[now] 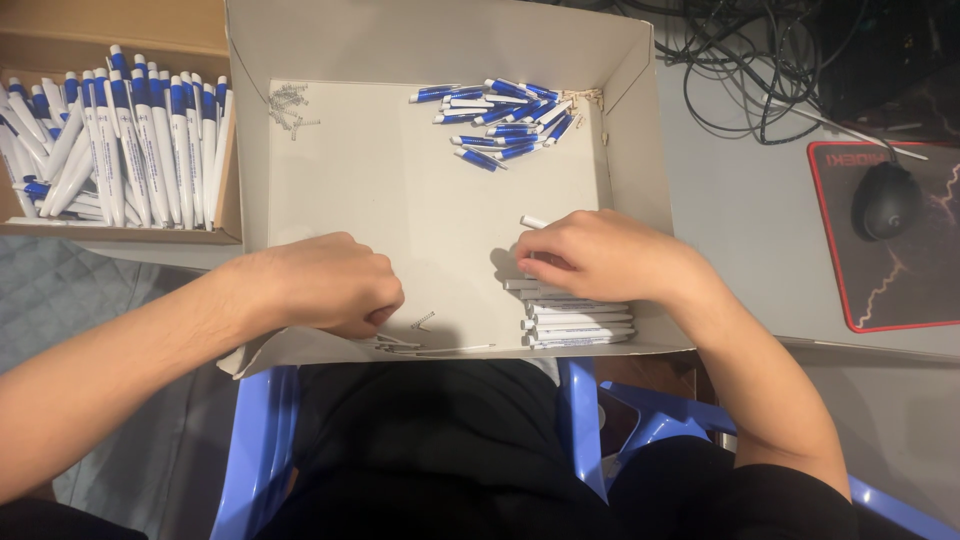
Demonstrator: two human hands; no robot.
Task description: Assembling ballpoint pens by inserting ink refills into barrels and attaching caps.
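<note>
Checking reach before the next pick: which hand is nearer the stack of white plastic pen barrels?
Right. The right hand rests on top of the stack of white plastic pen barrels; the left hand is well apart to its left.

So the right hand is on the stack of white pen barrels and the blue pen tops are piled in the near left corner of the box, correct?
Not quite. The head view shows the right hand on the white pen barrels, but the blue pen tops lie in the box's far right corner.

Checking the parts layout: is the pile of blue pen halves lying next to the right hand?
No: the blue pen halves lie at the box's far wall, apart from the right hand.
</note>
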